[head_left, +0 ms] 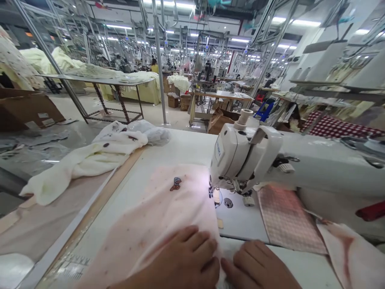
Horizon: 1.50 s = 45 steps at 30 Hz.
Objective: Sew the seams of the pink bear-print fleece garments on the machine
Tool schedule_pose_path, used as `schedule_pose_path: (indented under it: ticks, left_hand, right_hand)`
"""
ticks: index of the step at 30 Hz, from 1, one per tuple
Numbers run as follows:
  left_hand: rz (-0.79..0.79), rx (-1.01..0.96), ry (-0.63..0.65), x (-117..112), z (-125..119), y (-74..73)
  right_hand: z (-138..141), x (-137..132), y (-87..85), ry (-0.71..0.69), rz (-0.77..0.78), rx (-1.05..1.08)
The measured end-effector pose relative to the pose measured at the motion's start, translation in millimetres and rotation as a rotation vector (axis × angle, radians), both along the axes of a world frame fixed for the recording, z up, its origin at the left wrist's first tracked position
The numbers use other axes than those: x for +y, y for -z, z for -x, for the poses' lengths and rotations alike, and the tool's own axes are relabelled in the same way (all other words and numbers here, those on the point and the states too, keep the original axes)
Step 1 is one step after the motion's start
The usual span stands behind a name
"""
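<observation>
Pale pink fabric (168,212) with small dots and a little embroidered figure (176,184) lies across the white table. Its right edge runs under the needle area of a white sewing machine (240,156). My left hand (189,257) is on top of the fabric near the front, fingers curled and closed on it. Close beside it, my right hand (258,265) is closed too, its thumb at the fabric's right edge. What lies under the curled fingers is hidden. Light from the machine falls on the cloth by the needle.
Pink checked cloth (288,216) lies right of the needle plate, beneath the machine arm. A cream garment (90,160) is heaped at the table's left edge. Behind stand a metal table (99,80), cardboard boxes (27,108) and thread cones (327,60).
</observation>
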<state>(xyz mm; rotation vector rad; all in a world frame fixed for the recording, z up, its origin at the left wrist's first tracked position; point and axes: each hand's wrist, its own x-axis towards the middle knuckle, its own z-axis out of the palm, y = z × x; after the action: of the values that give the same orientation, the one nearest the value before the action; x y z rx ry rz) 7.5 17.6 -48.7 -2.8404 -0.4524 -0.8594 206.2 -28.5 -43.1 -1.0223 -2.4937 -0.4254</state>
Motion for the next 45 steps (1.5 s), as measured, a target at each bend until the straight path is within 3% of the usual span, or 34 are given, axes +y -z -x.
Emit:
schedule_pose_path:
  ticks: [3, 5, 10, 15, 24, 36, 39, 43, 45]
  left_hand:
    - [0.163, 0.143, 0.034, 23, 5, -13.0]
    - [0.245, 0.176, 0.036, 39, 5, -15.1]
    - [0.276, 0.155, 0.063, 70, 1, -13.2]
    - [0.285, 0.134, 0.124, 75, 1, -15.6]
    - [0.307, 0.132, 0.122, 89, 1, -14.0]
    - [0.392, 0.106, 0.03, 122, -4, -13.1]
    - [0.373, 0.117, -0.036, 99, -2, -13.9]
    - [0.323, 0.134, -0.251, 14, 4, -0.2]
    - [0.222, 0.16, -0.291, -21, 6, 8.2]
  right_hand:
    - [0, 22, -2.2, -0.019, -0.021, 0.0]
    - [-1, 35, -4.4, 0.005, 0.044, 0.002]
    - [-3, 58, -7.9, 0.083, 0.086, 0.055]
    - [-2, 59, -3.7, 0.082, 0.101, 0.076]
    - [-4, 60, 0.0, 0.109, 0.127, 0.125]
    - [-6, 62, 0.3, 0.158, 0.175, 0.112]
    - [-2, 55, -10.9, 0.112, 0.181, 0.11]
    - [5, 24, -26.3, 0.014, 0.193, 0.118]
    - [10, 5, -25.4, -0.016, 0.196, 0.076]
